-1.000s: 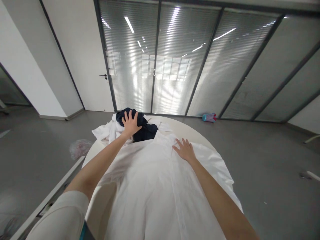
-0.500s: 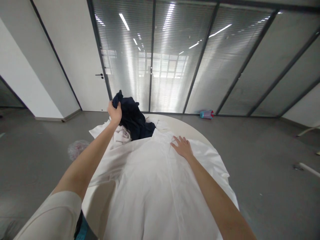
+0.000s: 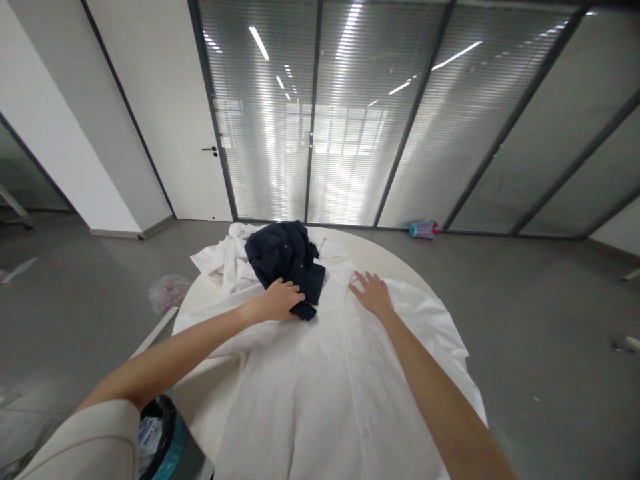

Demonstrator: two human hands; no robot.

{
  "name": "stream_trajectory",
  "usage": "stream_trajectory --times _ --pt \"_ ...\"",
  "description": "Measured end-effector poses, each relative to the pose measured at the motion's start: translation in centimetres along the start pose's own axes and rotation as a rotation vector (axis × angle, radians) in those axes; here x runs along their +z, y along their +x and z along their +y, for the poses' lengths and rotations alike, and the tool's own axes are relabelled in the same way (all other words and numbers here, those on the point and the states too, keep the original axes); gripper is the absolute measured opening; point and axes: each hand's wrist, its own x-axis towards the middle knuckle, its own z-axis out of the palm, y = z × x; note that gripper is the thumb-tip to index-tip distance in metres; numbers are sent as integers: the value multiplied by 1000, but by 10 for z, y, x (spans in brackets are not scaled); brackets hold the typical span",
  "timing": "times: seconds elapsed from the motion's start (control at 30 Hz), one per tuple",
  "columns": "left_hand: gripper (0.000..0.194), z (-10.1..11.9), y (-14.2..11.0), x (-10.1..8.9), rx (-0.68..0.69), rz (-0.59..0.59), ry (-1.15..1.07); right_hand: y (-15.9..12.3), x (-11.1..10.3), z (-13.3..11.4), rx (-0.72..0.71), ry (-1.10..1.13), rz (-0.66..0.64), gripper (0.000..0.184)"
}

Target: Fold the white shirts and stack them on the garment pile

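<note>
Dark navy garment (image 3: pixel 284 256) bunched in a loose heap, buttons faintly visible, one corner trailing toward the near side; it sits on the far half of the round table, near the far rim. White button-front shirt (image 3: pixel 320 380) spread beneath and in front of it, placket running toward the wearer, hem and sides draped over the near and right table edges. Left hand (image 3: pixel 280 300) at the navy heap's lower edge, fingers curved over the cloth and touching it; whether it is actually pinching cannot be told. Right hand (image 3: pixel 373 294) open, fingers spread, palm down on the white shirt, just right of the navy heap and not touching it. Crumpled white cloth (image 3: pixel 225 263) bunched against the heap's left side, at the far-left part of the table. Cream table top (image 3: pixel 353 241) shows bare only in a thin band along the far rim, beyond which lies open floor. Lower left, beside the near edge: black-lined teal bin (image 3: pixel 160 430). On the grey floor: clear plastic bag (image 3: pixel 169 293) off the left edge; blue-and-pink bottle (image 3: pixel 423 230) at the foot of the glass partition (image 3: pixel 320 113).
</note>
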Motion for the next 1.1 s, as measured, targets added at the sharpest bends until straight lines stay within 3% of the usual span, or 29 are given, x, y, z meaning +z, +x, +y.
stream_trajectory --times 0.13,0.23,0.3,0.37,0.47,0.57,0.63,0.7,0.83,1.0,1.1 --pt "50 -6 -7 -9 40 -35 -152 1 2 1 -3 0 3 65" --pt "63 -16 -12 -22 70 132 -260 1 3 2 -6 10 2 65" --pt "72 -26 -13 -26 1 240 -243 1 3 2 -11 16 10 65" --pt "78 -39 -11 -24 -172 304 -187 0 3 2 -13 20 16 65" --pt "90 -64 -2 -16 -549 383 -109 0 2 2 -8 23 5 64" --pt "102 -86 7 -8 -840 399 -83 0 1 2 -8 25 1 65" --pt "96 -96 13 -5 -887 356 -90 0 0 1 -7 23 3 65" --pt "75 -102 18 -4 -858 366 -119 0 0 1 -3 17 -2 66" --pt "27 -104 25 -18 -792 675 -182 0 -2 -1 9 7 -25 67" --pt "22 -102 25 -76 -788 970 -250 1 -4 -2 35 9 -62 68" --pt "22 -83 21 -113 -676 1291 -312 0 -5 -3 28 11 -38 67"
